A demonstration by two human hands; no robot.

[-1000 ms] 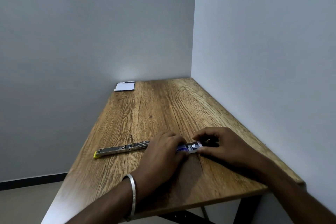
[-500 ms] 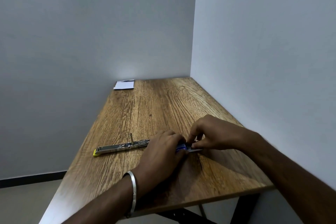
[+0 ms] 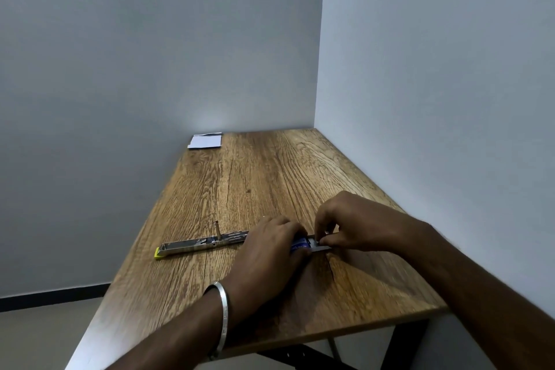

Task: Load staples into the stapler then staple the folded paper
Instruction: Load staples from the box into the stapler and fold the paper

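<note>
A stapler [image 3: 198, 245] lies swung open flat on the wooden table [image 3: 258, 177], its metal top arm with a yellow tip stretched to the left. My left hand [image 3: 267, 249] presses down on the stapler's blue base, which is mostly hidden under my fingers. My right hand [image 3: 351, 225] pinches a small silvery strip of staples [image 3: 319, 243] at the open channel just right of my left fingers. The folded white paper [image 3: 205, 140] lies at the table's far left corner, by the wall.
Grey walls close the table at the back and along the right side. The near edge and left edge drop to the floor [image 3: 39, 336]. Black table legs [image 3: 405, 342] show under the near right corner.
My right hand has lifted from lying flat beside the stapler and now pinches the staples at the channel with raised knuckles. My left hand has stayed on the stapler.
</note>
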